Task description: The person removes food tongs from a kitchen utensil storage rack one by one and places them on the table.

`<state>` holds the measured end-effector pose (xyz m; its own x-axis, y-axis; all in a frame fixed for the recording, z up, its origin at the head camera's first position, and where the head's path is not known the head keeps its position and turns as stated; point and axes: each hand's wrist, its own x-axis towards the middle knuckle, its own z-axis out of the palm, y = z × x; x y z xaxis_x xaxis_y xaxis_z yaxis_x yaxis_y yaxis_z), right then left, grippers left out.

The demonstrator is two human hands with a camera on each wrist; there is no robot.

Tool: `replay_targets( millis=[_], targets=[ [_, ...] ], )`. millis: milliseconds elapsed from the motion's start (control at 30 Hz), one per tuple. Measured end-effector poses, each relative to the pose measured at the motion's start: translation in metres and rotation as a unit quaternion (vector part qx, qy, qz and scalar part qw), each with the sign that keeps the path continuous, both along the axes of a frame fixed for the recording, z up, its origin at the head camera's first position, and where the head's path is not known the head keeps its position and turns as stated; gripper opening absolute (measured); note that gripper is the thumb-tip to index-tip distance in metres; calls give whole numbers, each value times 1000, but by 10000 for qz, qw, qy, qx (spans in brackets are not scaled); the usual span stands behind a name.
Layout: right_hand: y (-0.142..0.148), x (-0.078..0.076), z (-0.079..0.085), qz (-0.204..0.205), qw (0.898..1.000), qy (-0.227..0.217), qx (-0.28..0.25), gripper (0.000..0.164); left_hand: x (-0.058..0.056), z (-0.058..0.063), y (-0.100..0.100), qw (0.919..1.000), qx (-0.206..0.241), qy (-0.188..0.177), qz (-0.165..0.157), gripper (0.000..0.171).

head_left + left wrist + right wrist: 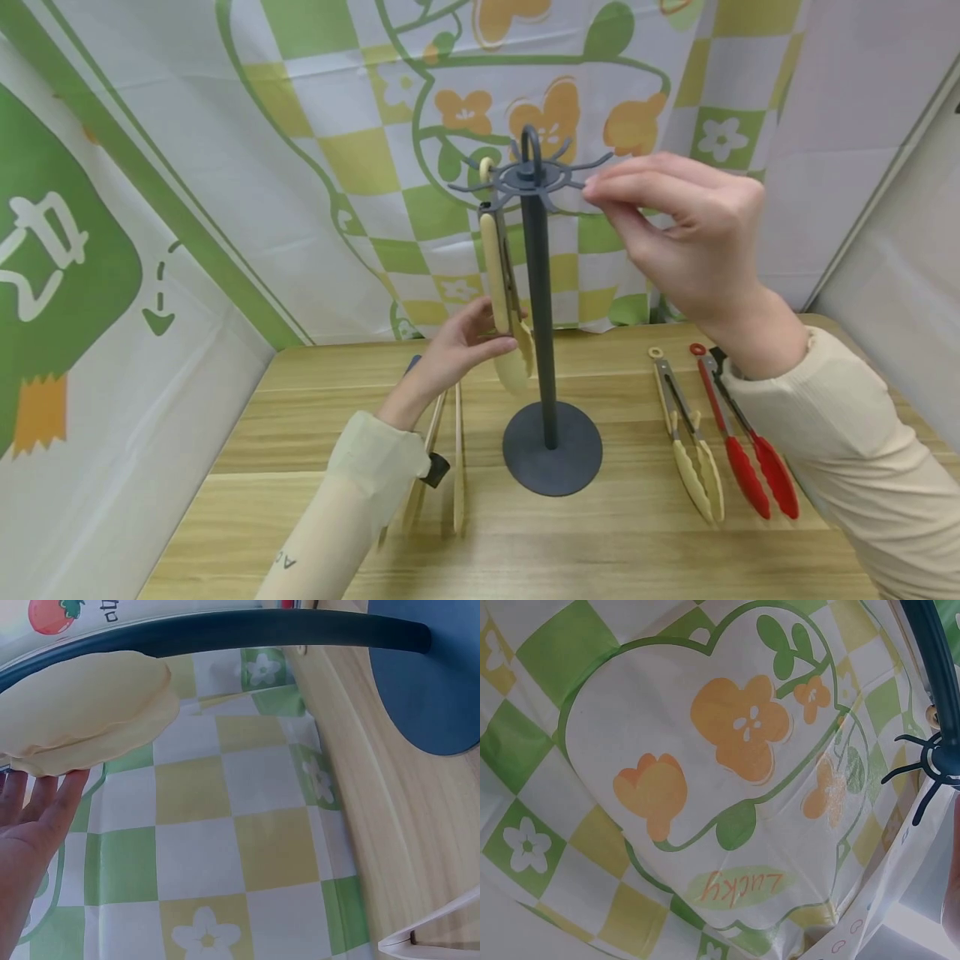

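Note:
A dark utensil stand (540,317) with a ring of hooks on top stands upright on its round base. From its left side hangs a pair of cream tongs (491,267), heads down. My left hand (468,337) grips these tongs low down, thumb in front and fingers behind. In the left wrist view, the fingertips of the left hand (37,825) touch the lower edge of the scalloped tong heads (90,712). My right hand (690,225) pinches the outer end of a hook on the stand's right side. Only a strip of it shows in the right wrist view.
On the wooden table (615,550), another pair of cream tongs (692,467) lies to the right, beside red tongs (750,458). Long, light wooden tongs (459,467) lie on the left, partly behind my left sleeve. A patterned cloth (360,167) hangs behind the table.

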<state>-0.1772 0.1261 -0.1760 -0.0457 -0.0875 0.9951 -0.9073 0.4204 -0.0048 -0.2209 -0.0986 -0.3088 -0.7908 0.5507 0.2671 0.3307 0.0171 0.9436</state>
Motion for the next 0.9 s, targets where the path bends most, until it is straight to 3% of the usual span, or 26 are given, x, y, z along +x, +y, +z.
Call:
replay_targets(
  millis=[267,633,900],
  targets=[
    [0,-1,1,16,10000,21,-16,7,0,0,0,9992,252,256,-155,45],
    [0,-1,1,-9,10000,-11,26,8,0,1,1,9988,197,431,74,42],
    [0,0,1,-7,10000,-22,45,8,0,3,1,9981,322,529,68,41]
  ],
)
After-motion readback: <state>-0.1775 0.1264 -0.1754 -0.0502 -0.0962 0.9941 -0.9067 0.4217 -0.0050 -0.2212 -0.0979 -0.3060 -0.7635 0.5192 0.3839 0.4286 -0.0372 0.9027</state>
